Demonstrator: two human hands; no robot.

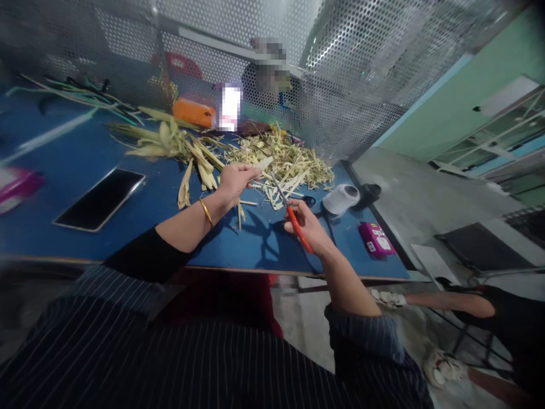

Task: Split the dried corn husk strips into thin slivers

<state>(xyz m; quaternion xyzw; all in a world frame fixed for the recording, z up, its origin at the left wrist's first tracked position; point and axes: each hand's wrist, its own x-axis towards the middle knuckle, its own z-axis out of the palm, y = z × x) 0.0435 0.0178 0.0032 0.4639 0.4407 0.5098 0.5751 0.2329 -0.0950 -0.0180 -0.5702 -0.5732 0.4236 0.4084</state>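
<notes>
My left hand [237, 180] pinches a pale strip of corn husk [265, 163] between thumb and fingers, over the near edge of a heap of cut husk pieces [298, 162]. In my right hand [310, 224] is a pair of scissors [300, 228] with red-orange handles. Their blades point up and left, close to the husk strip; whether they touch it I cannot tell. Whole dried corn husks [170, 142] lie in a bundle beyond my left forearm. A few narrow cut strips are scattered on the blue tabletop [213, 244] under my hands.
A dark-screened phone [101, 199] lies at left. White thread cone [340, 200], black cone [368, 194] and purple packet [377, 238] stand on the right. Behind are an orange object [193, 112] and a perforated metal screen [332, 85]. Another person's legs [451, 304] show at lower right.
</notes>
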